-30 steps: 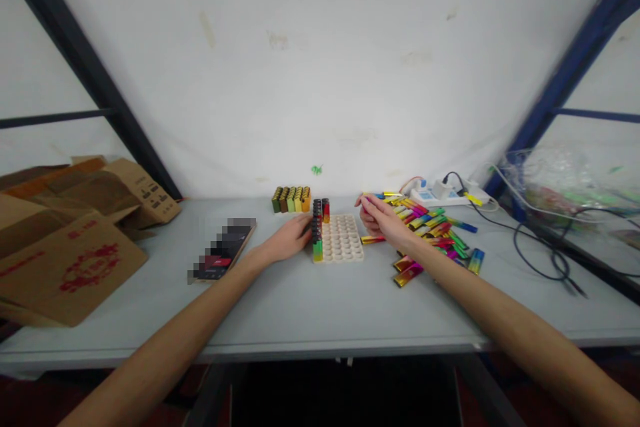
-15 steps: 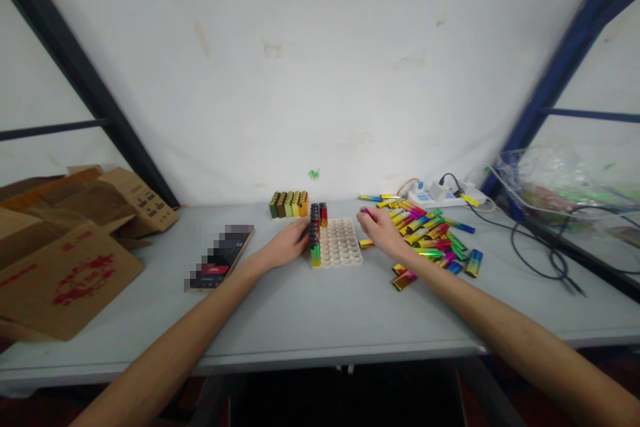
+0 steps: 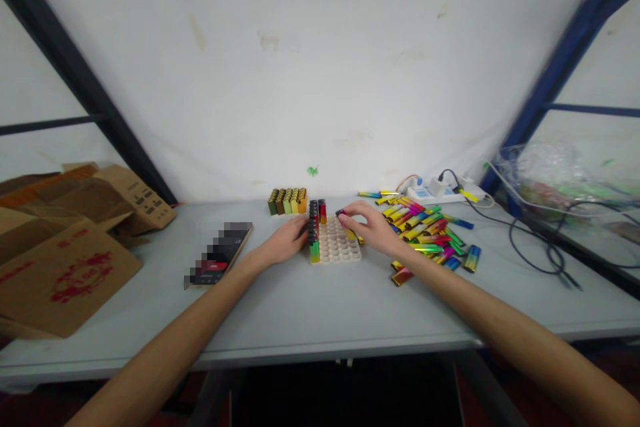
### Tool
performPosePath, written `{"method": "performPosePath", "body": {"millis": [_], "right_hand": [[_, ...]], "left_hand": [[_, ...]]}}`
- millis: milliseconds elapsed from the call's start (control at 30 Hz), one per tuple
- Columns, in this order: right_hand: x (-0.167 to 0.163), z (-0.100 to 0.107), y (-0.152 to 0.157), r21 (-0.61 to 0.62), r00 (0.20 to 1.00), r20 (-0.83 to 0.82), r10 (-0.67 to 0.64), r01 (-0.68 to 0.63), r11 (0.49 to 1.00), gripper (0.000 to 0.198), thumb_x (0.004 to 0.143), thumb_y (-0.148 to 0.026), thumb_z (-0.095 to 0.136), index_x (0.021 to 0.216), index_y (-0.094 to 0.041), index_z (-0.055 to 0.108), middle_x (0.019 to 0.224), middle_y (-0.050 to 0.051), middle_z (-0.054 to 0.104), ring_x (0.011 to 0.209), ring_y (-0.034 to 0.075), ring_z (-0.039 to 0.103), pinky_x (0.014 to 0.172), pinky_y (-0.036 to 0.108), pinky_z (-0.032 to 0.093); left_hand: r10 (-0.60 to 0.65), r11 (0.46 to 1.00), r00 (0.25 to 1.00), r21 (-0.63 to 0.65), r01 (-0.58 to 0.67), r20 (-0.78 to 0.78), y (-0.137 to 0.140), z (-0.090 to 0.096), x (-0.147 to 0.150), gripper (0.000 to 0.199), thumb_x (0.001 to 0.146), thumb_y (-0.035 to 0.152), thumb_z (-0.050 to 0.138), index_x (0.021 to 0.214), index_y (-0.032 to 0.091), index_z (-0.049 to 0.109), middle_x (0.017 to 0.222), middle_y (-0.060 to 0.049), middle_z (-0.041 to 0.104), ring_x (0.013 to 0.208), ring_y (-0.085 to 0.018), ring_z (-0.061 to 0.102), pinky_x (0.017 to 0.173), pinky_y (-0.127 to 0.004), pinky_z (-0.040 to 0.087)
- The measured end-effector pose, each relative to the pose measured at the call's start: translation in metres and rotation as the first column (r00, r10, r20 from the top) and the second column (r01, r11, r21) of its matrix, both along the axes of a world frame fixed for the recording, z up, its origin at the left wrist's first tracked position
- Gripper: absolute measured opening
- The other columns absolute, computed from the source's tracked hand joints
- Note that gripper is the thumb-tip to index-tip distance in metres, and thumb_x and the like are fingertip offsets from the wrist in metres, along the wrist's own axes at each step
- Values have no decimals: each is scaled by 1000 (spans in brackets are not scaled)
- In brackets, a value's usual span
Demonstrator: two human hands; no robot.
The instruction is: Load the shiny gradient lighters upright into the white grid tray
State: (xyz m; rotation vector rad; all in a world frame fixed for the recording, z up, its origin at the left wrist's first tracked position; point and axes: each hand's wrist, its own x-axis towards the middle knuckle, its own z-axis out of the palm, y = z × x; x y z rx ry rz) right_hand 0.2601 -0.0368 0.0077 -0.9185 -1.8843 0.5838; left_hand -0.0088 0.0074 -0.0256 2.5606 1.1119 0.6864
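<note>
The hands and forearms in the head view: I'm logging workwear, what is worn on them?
The bare left hand and right hand wear no gloves. The left forearm and right forearm show no sleeve, watch or band; rings cannot be made out.

The left arm (image 3: 200,310) and the right arm (image 3: 465,290) are bare and stretch forward, slanting toward each other. Both wrists look almost straight. The left hand (image 3: 286,241) has its back upward and its fingers bent to the right; their tips are not clearly seen. The right hand (image 3: 370,227) points inward, with thumb and forefinger in a pinch. The hands are near, but apart.
</note>
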Motion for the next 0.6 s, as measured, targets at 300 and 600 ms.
{"method": "performPosePath", "body": {"millis": [300, 600], "right_hand": [[-9, 7, 17, 84, 956, 281, -81, 59, 995, 26, 102, -37, 54, 99, -16, 70, 69, 1, 70, 62, 14, 61, 64, 24, 40], [-20, 4, 43, 102, 897, 430, -107, 69, 992, 22, 105, -29, 51, 104, -15, 67, 81, 5, 73, 74, 15, 64, 69, 23, 40]], "left_hand": [[-7, 1000, 1000, 14, 7, -14, -1, 1, 2, 43, 91, 22, 45, 130, 13, 62, 138, -16, 64, 129, -28, 58, 117, -46, 42], [23, 1000, 1000, 14, -23, -18, 1, -1, 1, 41, 90, 22, 48, 128, 14, 63, 136, -15, 65, 130, -29, 57, 118, -47, 41]]}}
